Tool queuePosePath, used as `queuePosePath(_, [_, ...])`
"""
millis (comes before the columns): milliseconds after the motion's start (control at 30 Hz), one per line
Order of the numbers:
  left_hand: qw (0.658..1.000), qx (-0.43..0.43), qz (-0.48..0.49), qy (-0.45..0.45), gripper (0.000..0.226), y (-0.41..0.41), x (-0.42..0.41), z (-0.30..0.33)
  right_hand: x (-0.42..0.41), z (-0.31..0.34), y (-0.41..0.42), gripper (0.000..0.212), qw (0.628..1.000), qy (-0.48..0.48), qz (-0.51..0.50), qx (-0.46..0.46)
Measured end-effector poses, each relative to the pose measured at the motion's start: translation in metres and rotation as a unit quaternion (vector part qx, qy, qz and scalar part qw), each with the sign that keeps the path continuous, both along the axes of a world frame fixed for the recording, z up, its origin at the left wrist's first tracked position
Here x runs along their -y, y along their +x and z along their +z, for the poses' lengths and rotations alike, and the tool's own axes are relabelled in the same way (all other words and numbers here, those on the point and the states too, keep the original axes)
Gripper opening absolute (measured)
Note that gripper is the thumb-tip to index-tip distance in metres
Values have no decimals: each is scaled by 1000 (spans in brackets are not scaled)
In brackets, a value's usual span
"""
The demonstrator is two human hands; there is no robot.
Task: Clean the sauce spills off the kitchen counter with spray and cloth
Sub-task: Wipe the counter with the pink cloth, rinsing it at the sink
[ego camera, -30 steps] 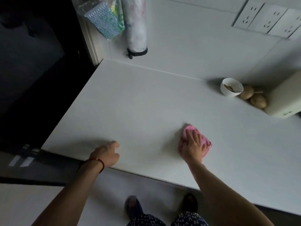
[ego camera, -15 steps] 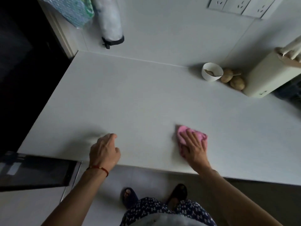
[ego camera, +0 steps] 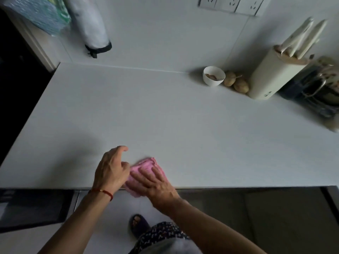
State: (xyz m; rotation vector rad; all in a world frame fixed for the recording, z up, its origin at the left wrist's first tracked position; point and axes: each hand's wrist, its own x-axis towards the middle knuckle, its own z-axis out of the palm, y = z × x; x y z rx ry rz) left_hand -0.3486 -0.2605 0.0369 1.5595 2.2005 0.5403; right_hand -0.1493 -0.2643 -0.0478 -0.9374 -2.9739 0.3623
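A pink cloth (ego camera: 145,166) lies bunched at the front edge of the white counter (ego camera: 165,116), part of it hanging over the edge. My right hand (ego camera: 156,186) presses flat on the cloth with straight fingers. My left hand (ego camera: 111,169), with a red string at the wrist, rests on the counter right beside the cloth's left side, fingers loosely curled, thumb touching the cloth. No spray bottle is in view. I see no sauce marks on the counter.
A white bowl (ego camera: 213,76) and two potatoes (ego camera: 237,83) stand at the back right, next to a cream knife block (ego camera: 271,77) and a dark rack (ego camera: 315,96). A rolled white bag (ego camera: 89,24) hangs on the wall. The counter's left edge drops into darkness.
My right hand has dragged the cloth left and toward the front edge. My left hand has shifted right and now meets the cloth.
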Motion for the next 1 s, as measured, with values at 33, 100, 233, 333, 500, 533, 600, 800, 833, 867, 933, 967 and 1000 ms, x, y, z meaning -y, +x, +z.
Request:
queuePosePath(33, [1000, -4, 8, -7, 47, 0, 5, 0, -4, -4, 39, 76, 1000, 20, -15, 1])
queuePosePath(100, [999, -4, 23, -21, 46, 3, 15, -1, -5, -10, 130, 71, 996, 41, -78, -5])
queuePosePath(233, [999, 9, 34, -16, 44, 28, 36, 0, -15, -7, 273, 55, 939, 2, -335, -81])
queuePosePath(333, [999, 24, 15, -16, 43, 59, 34, 3, -46, -8, 236, 42, 865, -2, -491, -102])
queuePosePath(500, [996, 32, -62, -47, 40, 113, 6, 10, -50, -1, 112, 61, 959, -129, -235, -95])
queuePosePath(533, [996, 28, -71, -54, 38, 117, 1, 11, -48, -1, 109, 60, 974, -132, -166, -77])
queuePosePath(600, [995, 25, -76, -64, 36, 119, -4, 13, -55, -5, 137, 59, 990, -77, -81, -83])
queuePosePath(800, [994, 45, -54, -81, 37, 109, 1, 5, -104, 12, 240, 79, 944, -19, -329, -18])
queuePosePath(833, [994, 50, -53, -82, 38, 109, 3, 3, -108, 13, 236, 89, 932, -48, -358, 36])
queuePosePath(867, [994, 54, -54, -82, 38, 108, 3, 0, -113, 12, 226, 94, 920, -57, -382, 62])
queuePosePath(933, [993, 60, -55, -84, 39, 106, 5, -7, -118, 11, 198, 95, 908, -44, -411, 69])
queuePosePath(967, [993, 62, -54, -86, 39, 105, 4, -9, -121, 8, 183, 91, 910, -37, -408, 66])
queuePosePath(1000, [992, 66, -54, -89, 39, 102, 3, -12, -124, 5, 167, 86, 918, -30, -391, 54])
